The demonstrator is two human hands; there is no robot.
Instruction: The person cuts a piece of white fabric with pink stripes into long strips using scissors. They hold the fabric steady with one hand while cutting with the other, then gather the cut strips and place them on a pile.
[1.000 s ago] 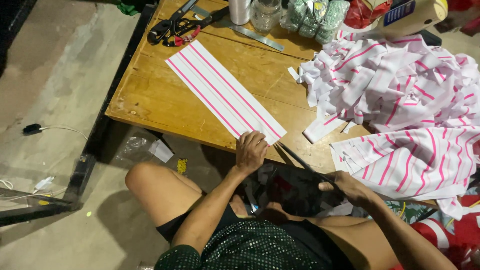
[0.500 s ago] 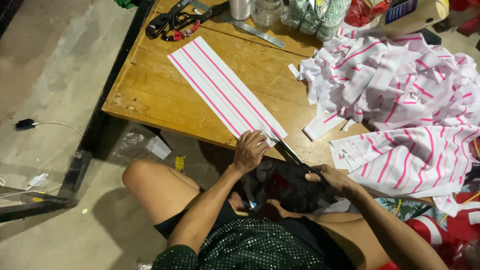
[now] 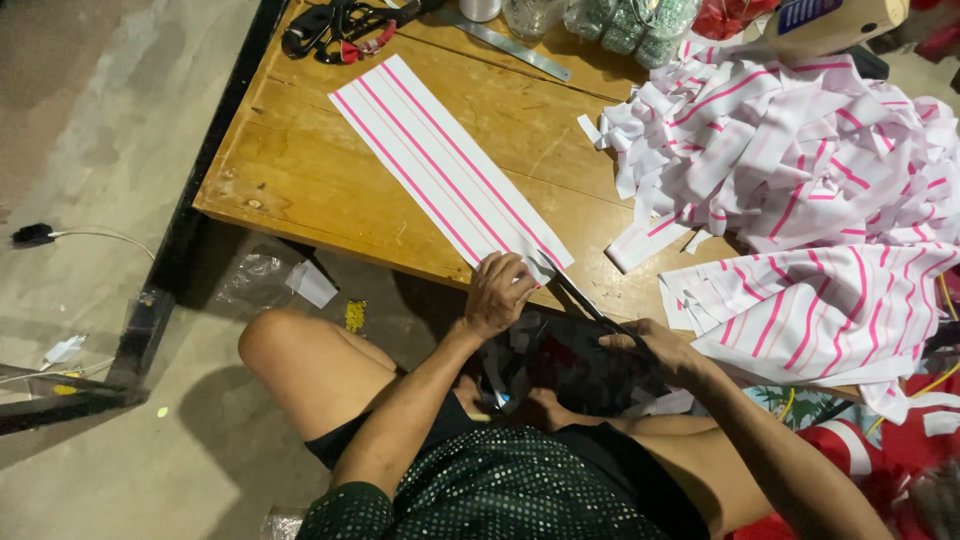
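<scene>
Head view, seated person at a low wooden table (image 3: 300,170).

Far left: concrete floor (image 3: 90,130), a small black plug with a pale cable (image 3: 32,236), a crumpled clear plastic bag (image 3: 250,280) and a white paper scrap (image 3: 313,283) under the table edge.

Table, left part: a long striped strip (image 3: 440,170), white with pink lines, lies flat and diagonal, far end toward the upper left, near end at the table's front edge. Above its far end, a dark pair of scissors with a red bit (image 3: 340,22). A metal ruler (image 3: 505,42) lies beyond the strip.

Left hand (image 3: 497,295): fingers curled down, pressing the near end of the strip against the table edge. Hand touches the strip directly.

Right hand (image 3: 655,350): closed around the handles of long dark shears (image 3: 585,303). Blades point up and left, tips at the strip's near end, just beside the left hand's fingers. Whether the blades are parted, cannot tell.

Right part of table: a large heap of striped cloth pieces (image 3: 790,150), same white and pink, with one flatter striped piece (image 3: 800,310) below it, near the right hand but apart from it.
</scene>
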